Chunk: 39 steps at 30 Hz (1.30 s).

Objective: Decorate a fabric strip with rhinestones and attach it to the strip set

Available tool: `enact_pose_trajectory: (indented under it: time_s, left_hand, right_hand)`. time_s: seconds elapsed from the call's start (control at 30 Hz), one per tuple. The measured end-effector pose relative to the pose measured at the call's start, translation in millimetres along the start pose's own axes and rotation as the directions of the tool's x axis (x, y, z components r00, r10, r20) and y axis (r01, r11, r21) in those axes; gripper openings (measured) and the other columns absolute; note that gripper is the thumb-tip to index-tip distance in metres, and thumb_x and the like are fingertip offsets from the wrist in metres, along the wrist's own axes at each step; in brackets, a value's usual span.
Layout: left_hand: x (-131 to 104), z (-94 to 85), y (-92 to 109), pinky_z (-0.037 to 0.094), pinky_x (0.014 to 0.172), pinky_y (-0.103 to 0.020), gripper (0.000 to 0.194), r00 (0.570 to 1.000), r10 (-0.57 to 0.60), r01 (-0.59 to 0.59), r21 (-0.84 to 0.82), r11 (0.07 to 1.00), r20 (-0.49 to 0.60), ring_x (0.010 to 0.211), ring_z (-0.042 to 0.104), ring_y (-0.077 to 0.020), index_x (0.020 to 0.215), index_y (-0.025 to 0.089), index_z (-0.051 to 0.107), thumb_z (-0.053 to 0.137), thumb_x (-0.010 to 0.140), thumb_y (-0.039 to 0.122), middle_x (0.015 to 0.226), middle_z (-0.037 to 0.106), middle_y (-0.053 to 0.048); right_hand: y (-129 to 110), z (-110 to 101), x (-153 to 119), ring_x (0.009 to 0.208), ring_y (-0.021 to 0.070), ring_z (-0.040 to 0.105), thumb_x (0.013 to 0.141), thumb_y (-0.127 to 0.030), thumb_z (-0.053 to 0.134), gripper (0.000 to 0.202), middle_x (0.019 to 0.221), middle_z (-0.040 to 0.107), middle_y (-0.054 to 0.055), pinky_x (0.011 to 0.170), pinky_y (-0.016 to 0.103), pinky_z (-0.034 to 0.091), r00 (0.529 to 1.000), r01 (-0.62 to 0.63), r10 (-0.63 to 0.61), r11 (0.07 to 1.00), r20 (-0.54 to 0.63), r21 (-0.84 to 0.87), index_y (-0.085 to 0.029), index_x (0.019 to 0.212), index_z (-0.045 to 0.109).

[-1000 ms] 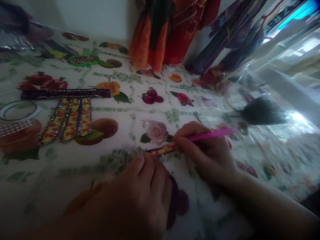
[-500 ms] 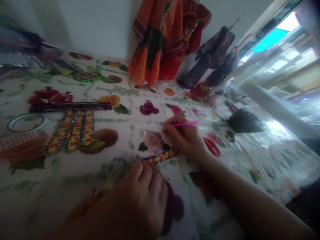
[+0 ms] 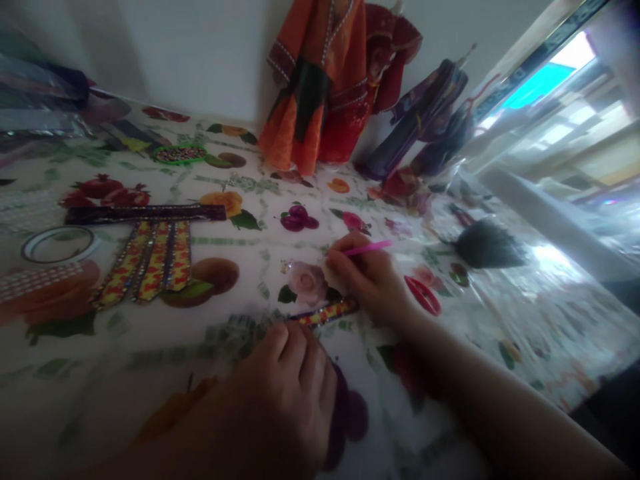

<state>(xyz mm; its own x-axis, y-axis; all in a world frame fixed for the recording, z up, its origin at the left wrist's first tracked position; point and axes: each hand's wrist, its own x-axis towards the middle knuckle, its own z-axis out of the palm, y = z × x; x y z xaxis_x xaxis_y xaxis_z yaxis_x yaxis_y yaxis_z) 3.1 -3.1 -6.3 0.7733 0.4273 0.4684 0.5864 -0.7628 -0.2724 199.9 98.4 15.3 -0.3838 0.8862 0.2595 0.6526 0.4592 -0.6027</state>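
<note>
Cover [image 3: 200, 333]: fruit-and-flower print, fills most of frame; busy pattern could hide a dropped bead.
Left hand [image 3: 295, 380]: lower centre, fingers bunched over strip's left end; tips hidden, can't tell if pinching or just pressing. Slack hold would let strip swivel.
Right hand [image 3: 370, 273]: right of centre, thumb and fingers closed around stick. Heel very near strip's right end, contact unclear; a low wrist could smear or shift it.
Dark band [image 3: 145, 213]: left of frame, lying flat above three patterned tabs [image 3: 159, 260]; well apart from both hands, but a wide left sleeve or arm sweep could skew the layout.
Strip [image 3: 327, 311]: centre, just below middle, slightly slanted, partly under left hand. Narrow, so a small push could knock studs off line.
Tape [image 3: 93, 248]: far left, flat; bump risk low.
Tray [image 3: 180, 154]: upper left, green rim, beads inside; shallow-looking, a long reach could tip it.
Stick [image 3: 370, 247]: pink, angled up-right over cover, clear of strip. Working tip hidden by fingers; loose pinch could drop whatever it carries, if anything.
</note>
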Motion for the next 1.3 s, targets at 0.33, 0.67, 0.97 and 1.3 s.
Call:
enact_pose_trajectory:
  time_s: [0.33,0.67,0.97,1.3]
  left_hand:
    - [-1.5,-0.4,0.9,0.044,0.071,-0.043,0.026,1.000,-0.015,0.015,0.006,1.000,0.016,0.086,0.066,-0.0298,0.100,0.007,0.066,0.045,0.090,0.017,0.098,0.073,-0.018]
    - [0.7,0.8,-0.5,0.043,0.066,-0.041,0.023,1.000,-0.007,0.007,-0.021,1.000,0.008,0.081,0.067,-0.0286,0.093,0.009,0.067,0.046,0.089,0.016,0.092,0.074,-0.015]
    - [-2.3,3.0,4.6,0.043,0.070,-0.042,0.024,0.999,-0.036,0.036,-0.027,0.999,0.008,0.084,0.066,-0.0294,0.096,0.008,0.067,0.046,0.090,0.017,0.096,0.073,-0.017]
    - [1.0,0.7,0.5,0.043,0.065,-0.041,0.025,1.000,-0.015,0.015,-0.022,1.000,-0.006,0.079,0.067,-0.0289,0.092,0.008,0.068,0.044,0.088,0.015,0.090,0.073,-0.016]
  right_hand:
    - [-1.5,0.1,-0.3,0.062,0.0123,0.053,0.097,-0.031,0.053,0.014,0.074,0.058,-0.002,0.059,0.029,0.040,0.999,-0.029,0.031,0.998,0.026,-0.062,-0.021,0.089,0.057]
    - [-0.9,1.6,-0.1,0.067,0.0139,0.054,0.098,-0.030,0.051,0.013,0.079,0.059,0.000,0.063,0.030,0.042,0.998,-0.058,0.057,0.998,-0.025,-0.036,-0.021,0.091,0.058]
    - [2.3,5.5,3.6,0.067,0.0138,0.052,0.098,-0.029,0.052,0.012,0.077,0.058,0.000,0.061,0.029,0.041,0.998,-0.052,0.052,0.999,-0.031,-0.010,-0.021,0.091,0.058]
    - [-3.2,3.2,3.1,0.067,0.0139,0.053,0.098,-0.029,0.050,0.012,0.074,0.058,0.000,0.061,0.029,0.041,0.998,-0.062,0.062,0.996,-0.002,-0.063,-0.021,0.092,0.057]
